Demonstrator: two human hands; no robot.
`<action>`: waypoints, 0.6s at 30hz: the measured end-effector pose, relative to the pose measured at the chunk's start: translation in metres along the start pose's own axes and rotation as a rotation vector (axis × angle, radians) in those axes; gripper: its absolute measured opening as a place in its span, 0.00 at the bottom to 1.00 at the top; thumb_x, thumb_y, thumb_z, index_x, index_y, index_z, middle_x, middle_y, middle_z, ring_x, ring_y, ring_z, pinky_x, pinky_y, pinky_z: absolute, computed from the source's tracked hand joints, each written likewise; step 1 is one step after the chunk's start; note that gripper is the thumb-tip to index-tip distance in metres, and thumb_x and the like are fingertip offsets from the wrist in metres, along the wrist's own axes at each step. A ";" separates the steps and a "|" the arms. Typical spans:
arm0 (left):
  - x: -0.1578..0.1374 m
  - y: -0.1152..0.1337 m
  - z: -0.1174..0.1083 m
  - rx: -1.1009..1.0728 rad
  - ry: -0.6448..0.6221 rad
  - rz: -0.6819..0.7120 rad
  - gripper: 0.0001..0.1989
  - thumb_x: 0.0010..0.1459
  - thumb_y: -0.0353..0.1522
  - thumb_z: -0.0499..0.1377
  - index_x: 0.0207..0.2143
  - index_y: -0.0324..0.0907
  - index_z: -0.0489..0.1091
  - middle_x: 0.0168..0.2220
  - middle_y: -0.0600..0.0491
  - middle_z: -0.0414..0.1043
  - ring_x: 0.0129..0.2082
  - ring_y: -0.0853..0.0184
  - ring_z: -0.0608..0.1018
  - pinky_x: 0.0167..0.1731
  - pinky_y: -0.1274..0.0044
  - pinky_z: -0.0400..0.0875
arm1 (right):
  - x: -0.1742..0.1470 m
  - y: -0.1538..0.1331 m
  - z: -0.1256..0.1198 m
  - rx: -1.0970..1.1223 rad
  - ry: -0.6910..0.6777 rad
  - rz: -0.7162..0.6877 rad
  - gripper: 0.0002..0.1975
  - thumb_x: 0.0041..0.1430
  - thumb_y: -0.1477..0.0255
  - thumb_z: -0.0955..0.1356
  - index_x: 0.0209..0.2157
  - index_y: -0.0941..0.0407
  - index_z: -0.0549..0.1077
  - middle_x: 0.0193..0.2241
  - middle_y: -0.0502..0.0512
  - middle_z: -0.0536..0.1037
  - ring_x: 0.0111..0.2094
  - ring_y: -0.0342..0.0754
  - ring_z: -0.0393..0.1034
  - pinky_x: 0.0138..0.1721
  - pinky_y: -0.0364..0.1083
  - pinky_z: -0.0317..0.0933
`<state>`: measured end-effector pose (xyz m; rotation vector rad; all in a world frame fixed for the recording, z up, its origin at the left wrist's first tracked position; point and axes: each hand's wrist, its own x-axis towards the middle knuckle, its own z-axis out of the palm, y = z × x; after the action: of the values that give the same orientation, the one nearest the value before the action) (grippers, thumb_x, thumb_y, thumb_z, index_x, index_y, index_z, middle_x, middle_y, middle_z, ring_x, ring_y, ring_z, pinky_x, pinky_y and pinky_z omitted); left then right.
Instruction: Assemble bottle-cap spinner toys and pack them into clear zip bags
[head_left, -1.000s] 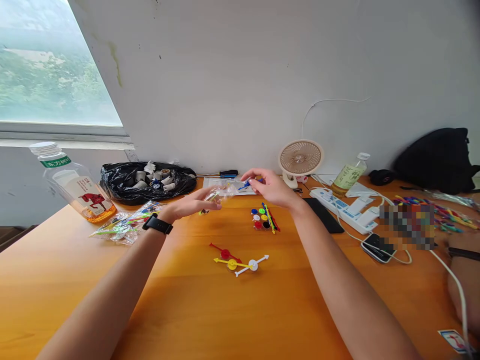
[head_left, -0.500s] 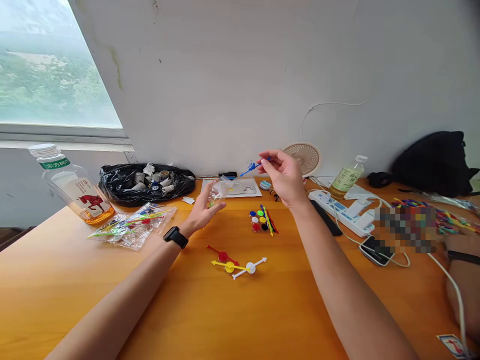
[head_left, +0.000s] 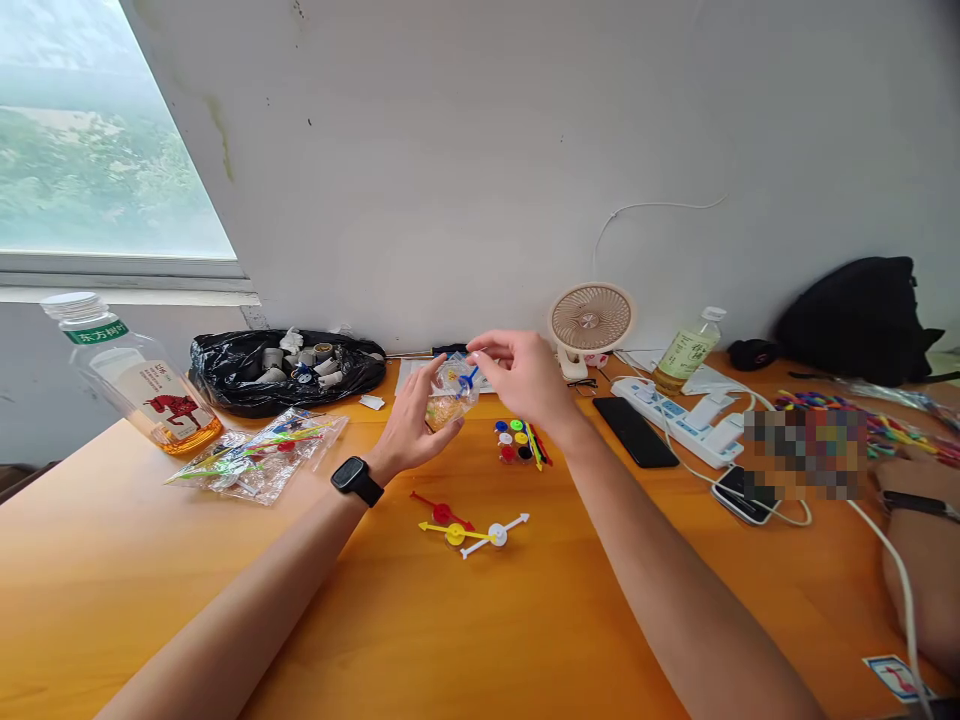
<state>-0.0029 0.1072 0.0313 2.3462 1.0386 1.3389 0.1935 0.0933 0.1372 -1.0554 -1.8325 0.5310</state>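
My left hand [head_left: 411, 425] is curled around a small clear plastic bag [head_left: 448, 408], with thumb and fingers on either side. Pinched in my right hand [head_left: 525, 378] is a blue arrow spinner [head_left: 468, 380], which overlaps the bag's upper part; whether it is inside or in front I cannot tell. Nearer me on the table lie a red arrow spinner [head_left: 442, 513], a yellow arrow spinner [head_left: 455, 535] and a white arrow spinner [head_left: 497, 535], close together. Below my right hand are several coloured round bases [head_left: 514, 440] beside loose plastic arrows [head_left: 537, 448].
To the left stand a big tea bottle [head_left: 161, 390], a filled clear bag [head_left: 262, 455] and a black plastic bag [head_left: 360, 365] of grey pieces. A fan [head_left: 591, 320], phone [head_left: 636, 432], power strip [head_left: 679, 425] and bottle [head_left: 688, 355] occupy the right. Another person's arm [head_left: 915, 560] rests at far right.
My right hand has moved left and slightly down, bringing the blue arrow spinner to the bag in my left hand. The fan and phone are now less covered.
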 end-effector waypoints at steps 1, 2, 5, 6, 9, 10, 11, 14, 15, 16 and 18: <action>0.000 0.001 0.000 0.000 0.015 0.002 0.43 0.61 0.40 0.63 0.74 0.45 0.48 0.59 0.41 0.66 0.56 0.51 0.70 0.60 0.61 0.61 | -0.001 -0.001 0.003 -0.040 -0.019 -0.009 0.07 0.64 0.73 0.68 0.40 0.56 0.80 0.38 0.57 0.85 0.39 0.50 0.79 0.40 0.47 0.69; 0.000 0.001 0.001 0.002 0.030 0.003 0.43 0.61 0.40 0.63 0.73 0.45 0.48 0.60 0.41 0.65 0.56 0.51 0.70 0.59 0.61 0.61 | -0.003 -0.003 0.005 -0.081 -0.042 -0.023 0.07 0.65 0.72 0.68 0.40 0.56 0.80 0.39 0.57 0.85 0.40 0.50 0.79 0.40 0.46 0.68; 0.001 0.004 0.003 0.024 0.086 -0.010 0.43 0.61 0.39 0.63 0.73 0.45 0.48 0.61 0.40 0.64 0.57 0.50 0.69 0.60 0.60 0.61 | -0.008 -0.009 0.005 -0.206 -0.132 -0.057 0.09 0.66 0.66 0.70 0.43 0.54 0.80 0.42 0.55 0.84 0.39 0.48 0.76 0.38 0.45 0.63; 0.001 0.005 0.004 0.037 0.106 -0.023 0.43 0.61 0.39 0.63 0.73 0.45 0.48 0.61 0.40 0.64 0.57 0.50 0.69 0.60 0.60 0.60 | -0.009 -0.010 0.004 -0.239 -0.172 -0.059 0.09 0.64 0.65 0.71 0.43 0.53 0.80 0.42 0.54 0.84 0.37 0.47 0.75 0.36 0.44 0.62; 0.002 0.010 0.006 0.051 0.148 -0.069 0.43 0.61 0.40 0.64 0.72 0.45 0.49 0.58 0.41 0.65 0.55 0.51 0.69 0.59 0.60 0.62 | -0.011 -0.011 0.001 -0.293 -0.288 -0.067 0.06 0.62 0.67 0.72 0.39 0.53 0.79 0.36 0.51 0.83 0.34 0.45 0.73 0.34 0.43 0.58; 0.003 0.011 0.006 0.031 0.146 -0.086 0.44 0.59 0.42 0.66 0.72 0.45 0.49 0.57 0.42 0.66 0.54 0.51 0.70 0.58 0.60 0.63 | -0.010 -0.010 0.000 -0.290 -0.310 -0.073 0.04 0.62 0.70 0.71 0.37 0.54 0.79 0.34 0.50 0.82 0.33 0.45 0.72 0.33 0.43 0.58; 0.003 0.011 0.006 -0.013 0.139 -0.106 0.46 0.58 0.43 0.68 0.72 0.46 0.49 0.57 0.42 0.66 0.53 0.52 0.70 0.57 0.61 0.64 | -0.010 -0.008 0.000 -0.278 -0.321 -0.082 0.03 0.63 0.72 0.70 0.36 0.54 0.78 0.33 0.50 0.81 0.32 0.45 0.72 0.34 0.43 0.58; 0.005 0.005 0.003 -0.261 0.101 -0.198 0.52 0.54 0.45 0.71 0.73 0.50 0.46 0.59 0.44 0.65 0.53 0.56 0.72 0.55 0.63 0.68 | -0.008 -0.004 -0.001 -0.214 -0.316 -0.129 0.06 0.63 0.76 0.67 0.34 0.55 0.77 0.35 0.51 0.81 0.35 0.45 0.73 0.37 0.43 0.61; 0.005 0.002 0.001 -0.366 0.076 -0.234 0.53 0.54 0.45 0.72 0.73 0.51 0.45 0.60 0.44 0.65 0.54 0.57 0.73 0.54 0.63 0.68 | -0.007 -0.003 -0.002 -0.192 -0.308 -0.153 0.07 0.62 0.77 0.67 0.35 0.55 0.77 0.36 0.52 0.81 0.37 0.46 0.73 0.39 0.43 0.62; 0.005 -0.002 -0.002 -0.473 0.030 -0.269 0.53 0.54 0.44 0.72 0.73 0.53 0.44 0.62 0.44 0.65 0.56 0.56 0.73 0.55 0.63 0.69 | -0.006 -0.002 -0.003 -0.175 -0.300 -0.179 0.07 0.61 0.78 0.67 0.35 0.55 0.78 0.37 0.52 0.81 0.39 0.46 0.73 0.41 0.44 0.63; 0.004 -0.009 -0.005 -0.681 -0.159 -0.329 0.53 0.53 0.41 0.74 0.72 0.53 0.46 0.62 0.43 0.68 0.58 0.55 0.74 0.56 0.62 0.70 | -0.005 -0.001 -0.006 -0.149 -0.291 -0.224 0.09 0.59 0.79 0.66 0.35 0.55 0.78 0.38 0.52 0.81 0.40 0.47 0.73 0.44 0.45 0.63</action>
<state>-0.0098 0.1159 0.0324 1.6633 0.7236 1.1242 0.1993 0.0880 0.1380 -0.8885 -2.2435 0.4356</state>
